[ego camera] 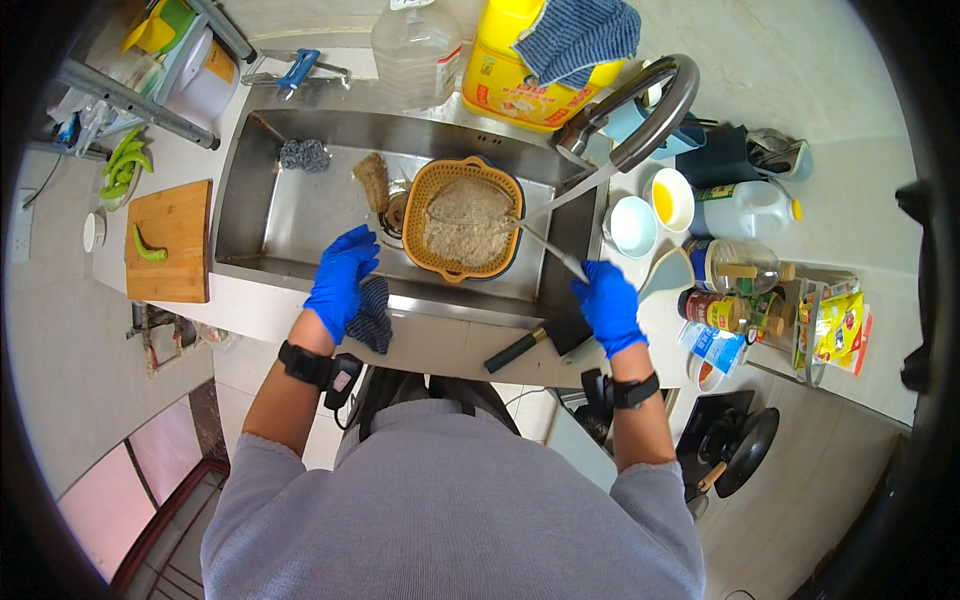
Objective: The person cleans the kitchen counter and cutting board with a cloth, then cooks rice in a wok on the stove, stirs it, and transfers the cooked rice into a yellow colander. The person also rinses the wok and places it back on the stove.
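Note:
My right hand (609,307), in a blue glove, grips the handle of a wire-mesh skimmer (469,199). The skimmer's round head lies over a yellow colander basket (417,251), which sits in a dark-blue basin in the steel sink (315,217). Pale, lumpy stuff (465,244) fills the basket's middle; I cannot tell what it is. Water streams from the curved faucet (652,131) onto the skimmer near its neck. My left hand (346,277), gloved too, hovers empty at the sink's front rim, fingers loosely apart, beside a striped cloth (371,315).
A steel scouring pad (304,155) and a brown loofah-like scrubber (372,182) lie in the sink. A cleaver (525,346) rests on the front counter edge near my right hand. Bowls (632,226) and bottles stand right; a cutting board (169,262) with a green pepper (148,246) lies left.

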The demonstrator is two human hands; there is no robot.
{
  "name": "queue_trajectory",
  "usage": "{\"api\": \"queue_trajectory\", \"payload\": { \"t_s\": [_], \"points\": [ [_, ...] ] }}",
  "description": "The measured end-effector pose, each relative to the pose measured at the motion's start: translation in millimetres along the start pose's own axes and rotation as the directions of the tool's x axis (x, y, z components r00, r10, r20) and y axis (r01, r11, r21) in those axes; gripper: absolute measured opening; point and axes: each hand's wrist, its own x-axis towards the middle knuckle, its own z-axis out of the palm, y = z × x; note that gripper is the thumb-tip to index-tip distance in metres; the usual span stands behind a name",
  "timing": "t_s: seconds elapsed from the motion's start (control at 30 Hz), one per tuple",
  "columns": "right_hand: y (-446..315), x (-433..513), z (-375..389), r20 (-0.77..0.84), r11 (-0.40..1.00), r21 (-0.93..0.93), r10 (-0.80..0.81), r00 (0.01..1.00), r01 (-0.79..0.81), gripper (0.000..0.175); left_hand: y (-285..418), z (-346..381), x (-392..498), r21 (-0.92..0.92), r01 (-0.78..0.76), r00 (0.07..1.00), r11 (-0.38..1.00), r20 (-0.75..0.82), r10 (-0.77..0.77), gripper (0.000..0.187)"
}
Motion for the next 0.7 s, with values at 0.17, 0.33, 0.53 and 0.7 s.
{"api": "queue_trajectory", "payload": {
  "t_s": [0.17,0.33,0.53,0.7],
  "points": [
    [-16.0,-49.3,43.9,-0.121,0.997,0.065,0.048,0.991,-0.041,0.038,29.0,-19.5,-27.0,-0.011,0.004,1.000,1.000,-0.011,-0.004,0.040],
    [-34.0,-53.3,78.6,-0.093,0.999,-0.034,0.003,0.996,-0.006,0.053,39.7,-24.1,-37.0,0.029,-0.034,0.998,0.999,0.051,0.032,0.038],
    [-64.6,-49.6,112.8,-0.028,0.999,-0.032,0.006,1.000,-0.007,0.054,53.7,-15.9,-44.7,0.024,-0.001,0.990,1.000,0.142,-0.002,0.037],
    [-62.5,-89.9,86.7,-0.206,0.994,0.105,-0.011,0.978,0.034,0.040,68.2,-3.7,-56.3,0.181,-0.061,0.949,0.982,0.316,0.000,0.038]
  ]
}}
